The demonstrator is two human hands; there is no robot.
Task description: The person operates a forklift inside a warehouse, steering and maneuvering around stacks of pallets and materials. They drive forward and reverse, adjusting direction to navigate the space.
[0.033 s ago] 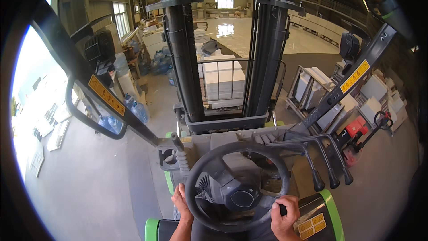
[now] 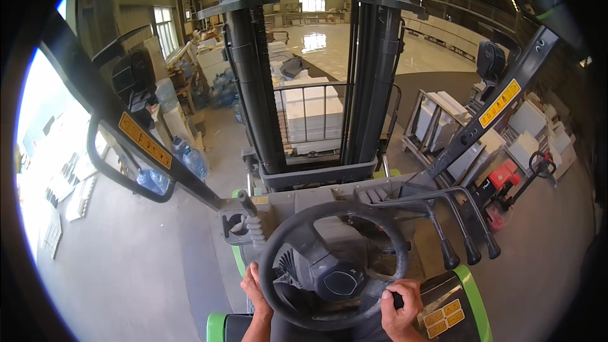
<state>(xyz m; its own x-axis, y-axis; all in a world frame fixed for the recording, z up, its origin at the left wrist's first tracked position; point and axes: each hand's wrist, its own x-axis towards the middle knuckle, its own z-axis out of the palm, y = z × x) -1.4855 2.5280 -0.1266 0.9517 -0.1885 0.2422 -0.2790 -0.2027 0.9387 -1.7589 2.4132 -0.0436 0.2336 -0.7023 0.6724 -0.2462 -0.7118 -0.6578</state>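
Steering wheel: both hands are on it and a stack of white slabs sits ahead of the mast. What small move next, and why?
Probably hold the steering wheel straight and creep forward: left hand and right hand grip its lower rim, and the white slabs sit centred behind the mast.

— What is crowding the right hand (image 2: 400, 312)?
— Three black-knobbed levers (image 2: 470, 250) are standing just right of the steering wheel (image 2: 278, 259).
— And the left hand (image 2: 255, 291)?
— A ribbed lever (image 2: 252, 218) is rising just above it; bare floor (image 2: 120, 266) is lying open beyond.
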